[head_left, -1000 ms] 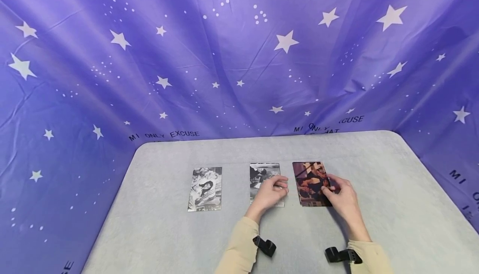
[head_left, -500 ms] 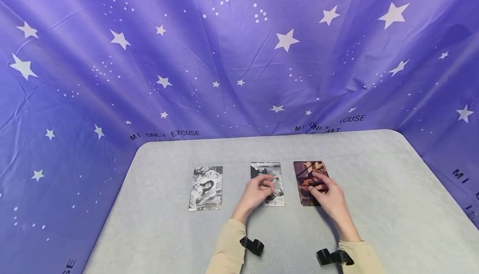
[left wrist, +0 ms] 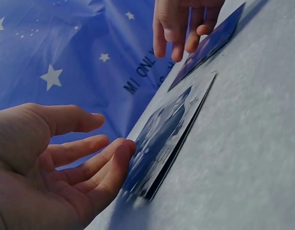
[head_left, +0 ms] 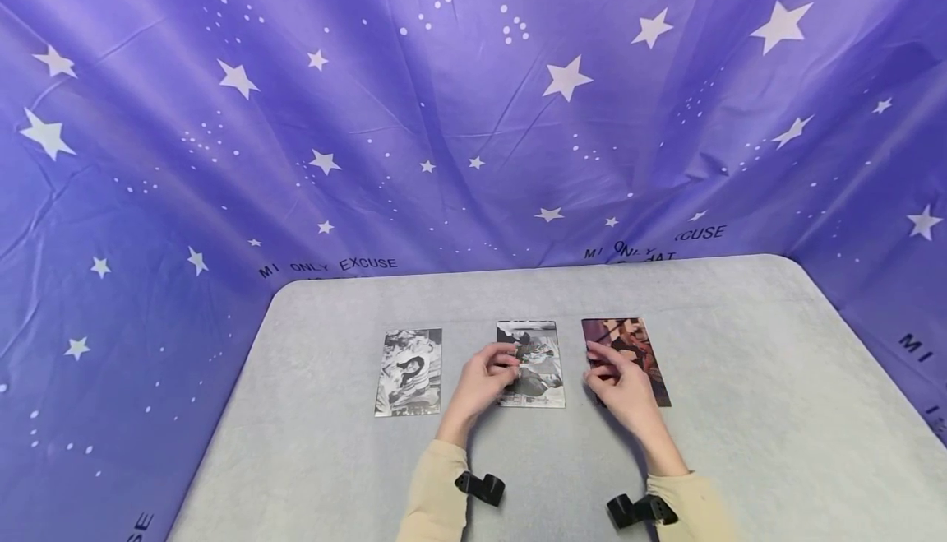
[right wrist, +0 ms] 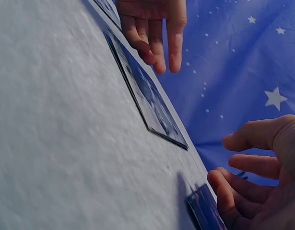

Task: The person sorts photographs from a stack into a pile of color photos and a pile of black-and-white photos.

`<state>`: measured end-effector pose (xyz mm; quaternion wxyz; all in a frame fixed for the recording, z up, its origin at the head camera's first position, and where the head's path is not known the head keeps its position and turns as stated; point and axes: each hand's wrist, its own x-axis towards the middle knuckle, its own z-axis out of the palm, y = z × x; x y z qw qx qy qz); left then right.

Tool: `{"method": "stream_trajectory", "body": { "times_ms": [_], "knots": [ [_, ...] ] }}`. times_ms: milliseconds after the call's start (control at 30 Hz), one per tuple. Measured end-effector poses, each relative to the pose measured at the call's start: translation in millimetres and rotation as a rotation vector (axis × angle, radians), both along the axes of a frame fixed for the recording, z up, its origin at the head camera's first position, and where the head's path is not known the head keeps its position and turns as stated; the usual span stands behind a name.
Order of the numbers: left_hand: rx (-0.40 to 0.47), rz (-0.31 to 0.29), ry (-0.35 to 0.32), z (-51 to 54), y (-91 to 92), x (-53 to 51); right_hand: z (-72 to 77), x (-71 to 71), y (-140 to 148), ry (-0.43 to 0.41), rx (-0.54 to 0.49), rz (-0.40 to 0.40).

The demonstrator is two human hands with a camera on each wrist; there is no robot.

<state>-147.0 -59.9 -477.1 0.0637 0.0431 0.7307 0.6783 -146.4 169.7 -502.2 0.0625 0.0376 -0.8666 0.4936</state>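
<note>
Three flat rectangular picture cards lie in a row on the table. The left one [head_left: 408, 377] is black and white. The middle black-and-white picture card [head_left: 543, 365] has my left hand [head_left: 479, 384] by its left edge. Seen from the left wrist, that hand's fingers are loosely bent, with nothing gripped between them. To the right is a reddish-brown picture card [head_left: 638, 340]; my right hand [head_left: 625, 390] hovers over its left part and hides some of it. No object shows between the right fingers [right wrist: 238, 141] in the right wrist view.
The pale grey table [head_left: 333, 476] has rounded back corners. A purple curtain [head_left: 444, 114] with white stars and dots hangs behind it and along both sides. A black wrist strap with a camera [head_left: 484, 488] sits on each sleeve.
Both hands have moved left: the left from across the middle card to its left edge, the right from the brown card's right edge to its left side. The cards stay in place.
</note>
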Motion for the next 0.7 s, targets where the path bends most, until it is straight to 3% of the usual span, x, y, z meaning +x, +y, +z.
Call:
{"method": "stream_trajectory", "body": {
  "times_ms": [100,200,700],
  "knots": [
    [-0.014,0.021,0.001,8.2,-5.4,4.4,-1.8,0.3,-6,-0.001,-0.009,0.014],
    [-0.021,0.038,-0.001,9.8,-10.2,6.3,-3.1,0.8,-12,-0.005,-0.012,0.024],
    [-0.01,0.088,-0.019,-4.8,-22.1,8.2,-9.8,2.6,-31,-0.05,0.019,0.083]
  ]
}}
